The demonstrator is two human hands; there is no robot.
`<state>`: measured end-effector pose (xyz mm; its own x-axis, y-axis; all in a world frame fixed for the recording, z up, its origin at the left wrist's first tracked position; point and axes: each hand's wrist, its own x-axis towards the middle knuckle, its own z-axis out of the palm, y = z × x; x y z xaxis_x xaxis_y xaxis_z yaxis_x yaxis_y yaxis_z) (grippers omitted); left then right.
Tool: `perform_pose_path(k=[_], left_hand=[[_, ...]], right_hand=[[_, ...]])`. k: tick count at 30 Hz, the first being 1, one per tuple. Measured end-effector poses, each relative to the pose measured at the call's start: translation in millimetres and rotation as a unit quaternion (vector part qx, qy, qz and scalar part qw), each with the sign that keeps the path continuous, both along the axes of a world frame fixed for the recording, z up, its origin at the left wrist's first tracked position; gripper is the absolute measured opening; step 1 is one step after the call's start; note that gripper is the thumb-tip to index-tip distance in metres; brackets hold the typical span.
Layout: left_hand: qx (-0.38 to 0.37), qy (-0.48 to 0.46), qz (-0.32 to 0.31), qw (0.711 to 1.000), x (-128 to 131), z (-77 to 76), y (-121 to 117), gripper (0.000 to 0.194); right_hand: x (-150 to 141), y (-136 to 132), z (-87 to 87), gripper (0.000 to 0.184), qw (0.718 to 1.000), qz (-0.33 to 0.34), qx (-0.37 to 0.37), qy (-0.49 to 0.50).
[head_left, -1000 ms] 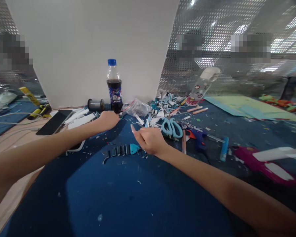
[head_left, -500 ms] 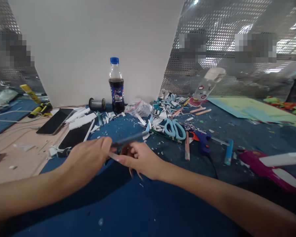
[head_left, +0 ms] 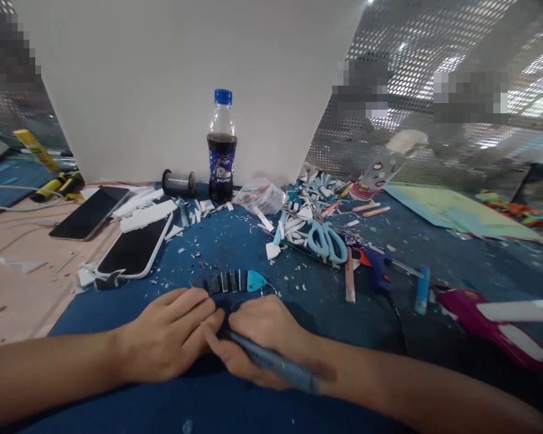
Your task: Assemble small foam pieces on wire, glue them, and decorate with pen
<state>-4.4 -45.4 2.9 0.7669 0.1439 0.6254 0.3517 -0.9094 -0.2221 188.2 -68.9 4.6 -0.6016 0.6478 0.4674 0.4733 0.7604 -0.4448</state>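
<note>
My right hand (head_left: 265, 337) is closed around a slim bluish-grey pen (head_left: 278, 364); its back end points down toward my wrist and its tip is hidden between my hands. My left hand (head_left: 172, 337) rests on the blue table surface with fingers bent and pressed together, touching my right fingertips. Whatever lies under those fingers is hidden. Just beyond both hands lies a row of black segments with pale gaps (head_left: 226, 282), ending on the right in a turquoise pointed piece (head_left: 256, 281).
Behind stand a Pepsi bottle (head_left: 222, 150) and a spool (head_left: 178, 183). Two phones, one a white-framed phone (head_left: 133, 250), lie left. Light-blue scissors (head_left: 328, 241) sit by a scrap heap (head_left: 314, 193). To the right are a blue glue gun (head_left: 377, 268) and a magenta tool (head_left: 484, 319).
My hands have come down and nearer. The pen now slants back over my right hand instead of pointing away. The black segmented row now shows beyond my hands. The view has shifted slightly.
</note>
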Motion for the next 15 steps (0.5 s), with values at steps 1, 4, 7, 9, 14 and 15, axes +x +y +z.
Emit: perform_pose_path(k=[1,4,7,9,14,15], left_hand=[[0.0,0.0,-0.017,1.0,-0.6,-0.7,-1.8,0.031],[-0.005,0.002,-0.052,0.999,-1.2,0.0,-7.2,0.034],[-0.003,-0.003,-0.066,0.998,-1.5,1.4,-10.8,0.037],[0.0,-0.012,-0.067,0.998,-2.3,-0.9,-12.6,0.039],[-0.004,-0.066,-0.038,0.997,-9.9,-27.7,-21.4,0.036],[-0.014,-0.067,-0.028,0.997,-14.1,-36.1,-23.0,0.033]], right_hand=[[-1.1,-2.5,-5.8,0.041,0.999,-0.004,0.032,0.018],[-1.3,-7.1,-15.1,0.04,0.99,0.032,0.133,0.046],[1.1,-7.2,-14.4,0.044,0.977,0.071,0.193,0.047],[1.6,-6.7,-15.1,0.044,0.978,0.072,0.19,0.05],[-0.8,-6.0,-27.8,0.041,0.984,0.057,0.157,0.055],[-0.3,-6.4,-28.9,0.041,0.985,0.057,0.151,0.063]])
